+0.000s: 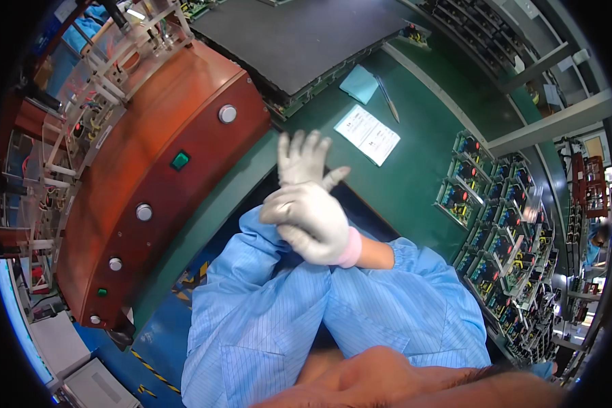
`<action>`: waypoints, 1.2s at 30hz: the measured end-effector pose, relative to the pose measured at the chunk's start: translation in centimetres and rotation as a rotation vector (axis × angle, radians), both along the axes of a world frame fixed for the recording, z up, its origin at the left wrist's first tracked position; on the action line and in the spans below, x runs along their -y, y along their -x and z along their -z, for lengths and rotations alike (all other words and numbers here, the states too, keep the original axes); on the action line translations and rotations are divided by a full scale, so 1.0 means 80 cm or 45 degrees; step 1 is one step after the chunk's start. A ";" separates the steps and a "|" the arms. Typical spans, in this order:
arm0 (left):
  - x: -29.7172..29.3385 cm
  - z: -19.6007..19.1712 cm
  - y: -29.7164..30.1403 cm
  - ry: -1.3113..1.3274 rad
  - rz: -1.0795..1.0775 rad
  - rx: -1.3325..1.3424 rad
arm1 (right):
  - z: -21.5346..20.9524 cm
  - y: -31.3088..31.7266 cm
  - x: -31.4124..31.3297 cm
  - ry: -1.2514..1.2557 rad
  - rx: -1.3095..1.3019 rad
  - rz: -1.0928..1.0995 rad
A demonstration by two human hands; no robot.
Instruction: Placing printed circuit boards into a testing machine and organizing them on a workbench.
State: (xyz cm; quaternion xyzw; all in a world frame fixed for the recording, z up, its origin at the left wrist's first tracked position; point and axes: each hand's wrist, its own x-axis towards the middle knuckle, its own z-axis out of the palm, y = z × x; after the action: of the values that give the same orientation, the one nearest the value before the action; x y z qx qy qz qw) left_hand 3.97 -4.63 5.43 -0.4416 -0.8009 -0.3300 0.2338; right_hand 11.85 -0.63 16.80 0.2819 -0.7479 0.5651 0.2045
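Both my hands wear whitish knitted gloves and meet in front of my chest. My left hand [304, 158] points away from me with its fingers spread and nothing in them. Across its wrist lies my right hand [311, 219], fingers curled round the wrist end of the left glove. A pink cuff [351, 247] shows on the right glove, with bare forearm beyond it. The left glove's cuff is hidden under my right hand. Blue striped sleeves cover both arms.
To the left stands a red-brown machine [183, 136] with round silver buttons and green switches. On the green table [415, 163] lie a printed paper [368, 134], a blue-green cloth [360, 84] and a pen [387, 99]. Circuit boards [500, 231] stand in rows at right; a dark mat [292, 41] lies ahead.
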 end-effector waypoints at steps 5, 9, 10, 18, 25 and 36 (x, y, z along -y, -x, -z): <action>0.055 -0.031 -0.010 0.111 -0.036 0.225 | -0.006 0.017 0.047 -0.086 -0.007 -0.224; 0.102 -0.042 -0.019 -0.114 -0.036 0.328 | 0.002 0.028 0.088 -0.141 -0.198 -0.348; 0.115 -0.053 -0.018 -0.165 -0.089 0.279 | 0.004 0.028 0.093 -0.141 -0.201 -0.359; 0.198 -0.055 -0.019 -0.284 -0.468 0.281 | 0.041 0.062 0.121 -0.297 -0.259 -0.731; 0.191 -0.053 -0.019 -0.270 -0.584 0.260 | 0.050 0.086 0.116 -0.414 -0.544 -0.906; 0.176 -0.053 -0.023 -0.155 -0.669 0.144 | 0.071 0.088 0.095 -0.274 -0.610 -0.996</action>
State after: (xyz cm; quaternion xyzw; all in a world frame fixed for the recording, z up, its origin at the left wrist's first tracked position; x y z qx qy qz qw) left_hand 5.79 -18.67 9.67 -0.1846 -0.8784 -0.3299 0.2924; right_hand 4.79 -8.27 11.10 0.6846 -0.5718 0.4379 0.1126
